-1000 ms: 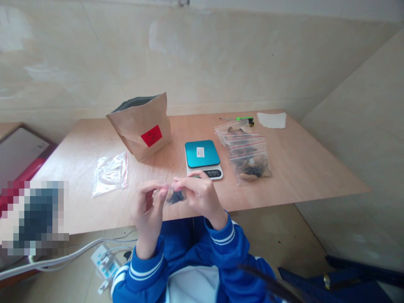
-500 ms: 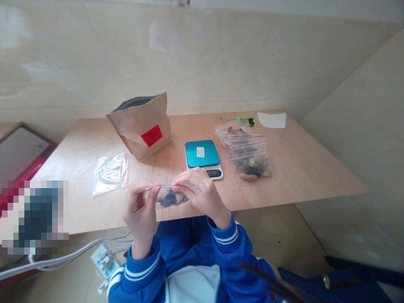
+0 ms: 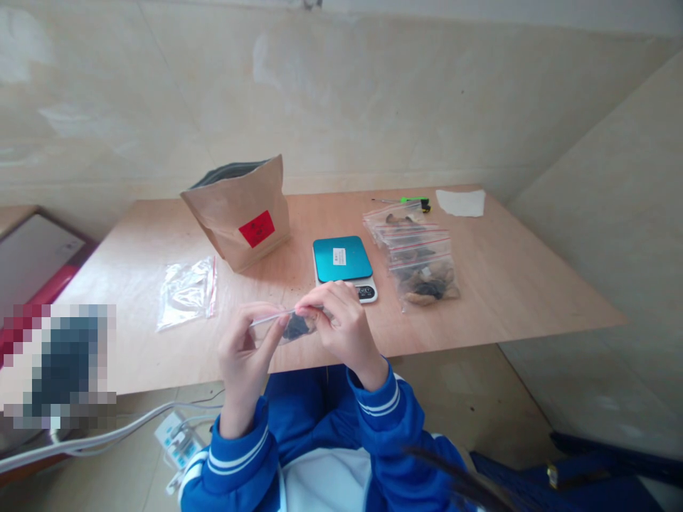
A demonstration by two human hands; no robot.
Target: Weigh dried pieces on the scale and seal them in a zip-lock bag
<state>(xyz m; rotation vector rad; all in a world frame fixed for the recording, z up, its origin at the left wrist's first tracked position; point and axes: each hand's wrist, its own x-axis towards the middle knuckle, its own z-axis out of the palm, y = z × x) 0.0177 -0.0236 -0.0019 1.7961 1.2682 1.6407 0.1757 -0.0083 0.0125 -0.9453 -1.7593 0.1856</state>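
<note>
A clear zip bag [image 3: 297, 327] with dark and brownish dried pieces in it hangs between my hands, near the table's front edge. My left hand [image 3: 248, 345] pinches the bag's top strip from the left. On the same strip, my right hand [image 3: 341, 323] has its thumb and fingers closed, close to the left thumb. Part of the bag is hidden behind my fingers. Just beyond my right hand lies a kitchen scale [image 3: 342, 259] with a teal top, its front partly covered by the fingers.
A brown paper pouch [image 3: 240, 220] with a red label stands with its top open. Flat clear bags [image 3: 186, 293] lie at left. Several filled zip bags [image 3: 424, 274] overlap at right, near a green-handled screwdriver [image 3: 413, 201] and white paper [image 3: 459, 203]. Cables [image 3: 133, 425] hang at lower left.
My left hand has moved right along the bag's top strip, closer to my right hand. The strip now tilts, and less of the bag shows between the hands.
</note>
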